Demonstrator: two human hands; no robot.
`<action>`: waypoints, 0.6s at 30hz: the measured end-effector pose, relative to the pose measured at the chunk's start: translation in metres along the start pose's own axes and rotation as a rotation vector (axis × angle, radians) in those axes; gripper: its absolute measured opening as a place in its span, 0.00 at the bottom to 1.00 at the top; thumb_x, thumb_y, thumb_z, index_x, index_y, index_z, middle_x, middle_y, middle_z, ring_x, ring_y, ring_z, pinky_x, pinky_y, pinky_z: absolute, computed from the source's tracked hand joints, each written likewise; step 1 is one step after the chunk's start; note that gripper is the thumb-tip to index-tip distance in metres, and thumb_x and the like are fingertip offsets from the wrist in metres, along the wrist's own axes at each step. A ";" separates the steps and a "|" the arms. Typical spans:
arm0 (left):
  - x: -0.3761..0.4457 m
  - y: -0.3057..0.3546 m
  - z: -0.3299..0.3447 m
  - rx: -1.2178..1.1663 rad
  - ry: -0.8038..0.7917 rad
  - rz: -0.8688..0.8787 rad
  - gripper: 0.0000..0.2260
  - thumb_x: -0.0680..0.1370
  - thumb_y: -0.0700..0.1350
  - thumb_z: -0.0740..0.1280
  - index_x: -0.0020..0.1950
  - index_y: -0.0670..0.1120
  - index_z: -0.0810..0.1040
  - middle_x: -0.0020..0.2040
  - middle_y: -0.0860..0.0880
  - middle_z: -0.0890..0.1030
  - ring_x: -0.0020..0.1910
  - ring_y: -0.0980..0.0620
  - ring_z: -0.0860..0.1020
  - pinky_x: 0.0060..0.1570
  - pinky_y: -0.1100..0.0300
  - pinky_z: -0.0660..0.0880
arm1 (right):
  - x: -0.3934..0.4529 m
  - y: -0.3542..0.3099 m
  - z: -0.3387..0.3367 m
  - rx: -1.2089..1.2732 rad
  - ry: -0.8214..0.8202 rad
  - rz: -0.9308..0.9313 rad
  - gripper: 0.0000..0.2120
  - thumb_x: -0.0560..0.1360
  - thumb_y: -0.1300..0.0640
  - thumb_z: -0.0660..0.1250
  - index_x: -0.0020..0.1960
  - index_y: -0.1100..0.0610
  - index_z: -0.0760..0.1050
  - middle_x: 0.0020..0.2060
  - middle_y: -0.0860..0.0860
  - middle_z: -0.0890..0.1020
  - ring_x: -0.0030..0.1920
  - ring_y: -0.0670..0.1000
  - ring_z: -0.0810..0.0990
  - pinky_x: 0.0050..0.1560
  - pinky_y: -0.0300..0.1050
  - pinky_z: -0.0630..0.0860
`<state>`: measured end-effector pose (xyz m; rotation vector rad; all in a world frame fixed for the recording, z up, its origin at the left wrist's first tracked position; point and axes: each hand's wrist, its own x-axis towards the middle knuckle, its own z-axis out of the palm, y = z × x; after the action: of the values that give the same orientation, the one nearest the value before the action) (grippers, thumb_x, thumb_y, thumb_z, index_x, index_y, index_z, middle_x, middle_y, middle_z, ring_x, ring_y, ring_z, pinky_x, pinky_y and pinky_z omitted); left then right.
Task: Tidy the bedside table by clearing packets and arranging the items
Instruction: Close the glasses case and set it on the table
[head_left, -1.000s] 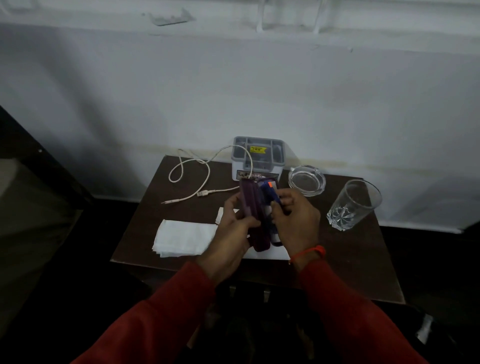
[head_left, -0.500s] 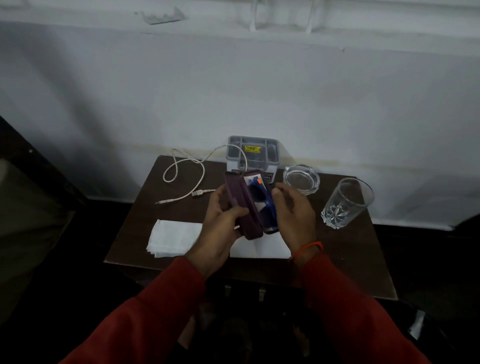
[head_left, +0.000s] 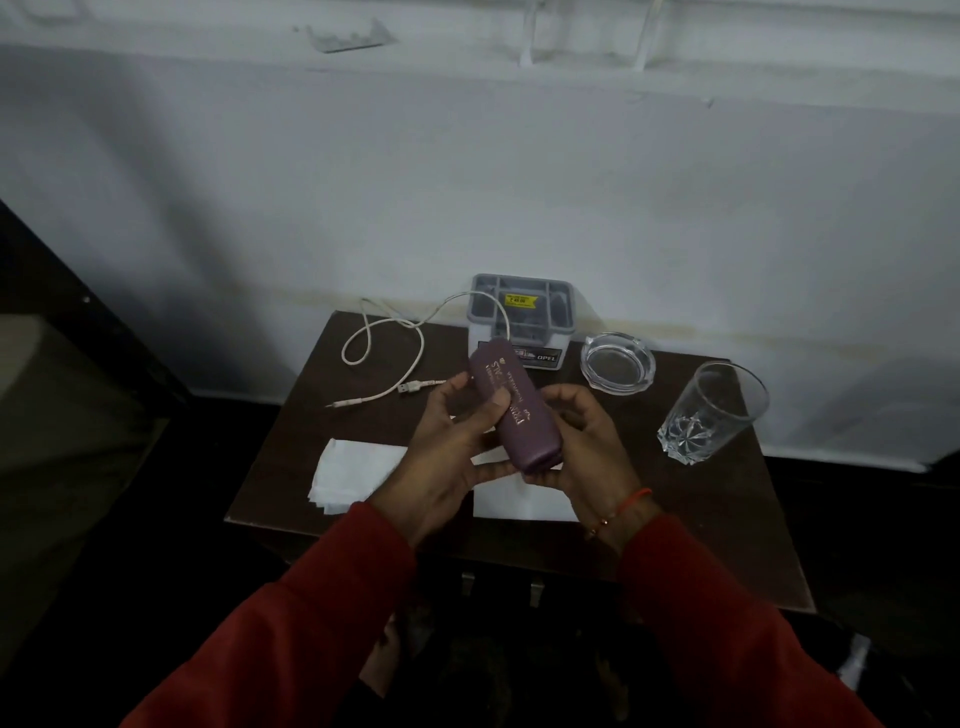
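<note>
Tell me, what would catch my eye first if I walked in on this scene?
Most likely the purple case, closed and held above the middle of the small dark table by the left hand and right hand. Next, the clear drinking glass standing at the table's right side beside a glass ashtray. A white cable loops across the back left, with folded white tissues in front of it.
</note>
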<state>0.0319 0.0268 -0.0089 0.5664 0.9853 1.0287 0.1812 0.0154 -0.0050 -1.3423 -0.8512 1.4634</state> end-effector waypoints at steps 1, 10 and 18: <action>0.000 0.001 -0.001 -0.014 0.000 -0.001 0.26 0.76 0.43 0.74 0.71 0.54 0.70 0.59 0.45 0.84 0.53 0.46 0.86 0.40 0.49 0.83 | -0.001 -0.001 0.001 0.040 -0.030 -0.001 0.04 0.79 0.57 0.66 0.52 0.50 0.77 0.49 0.55 0.84 0.37 0.50 0.84 0.33 0.48 0.80; 0.001 0.004 -0.007 -0.115 0.056 -0.002 0.23 0.76 0.41 0.73 0.70 0.51 0.72 0.62 0.43 0.83 0.55 0.41 0.85 0.43 0.48 0.83 | 0.001 -0.002 -0.001 0.164 -0.246 0.023 0.19 0.73 0.51 0.72 0.64 0.50 0.77 0.59 0.53 0.83 0.51 0.52 0.83 0.46 0.51 0.82; 0.006 0.000 -0.001 -0.195 0.157 0.028 0.29 0.75 0.33 0.73 0.71 0.44 0.64 0.59 0.35 0.82 0.49 0.37 0.86 0.48 0.42 0.84 | 0.015 -0.001 -0.006 0.117 0.009 -0.104 0.20 0.70 0.66 0.75 0.60 0.58 0.75 0.49 0.56 0.84 0.41 0.49 0.85 0.36 0.44 0.81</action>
<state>0.0317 0.0321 -0.0114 0.3431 1.0031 1.1927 0.1874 0.0291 -0.0098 -1.1993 -0.8055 1.4035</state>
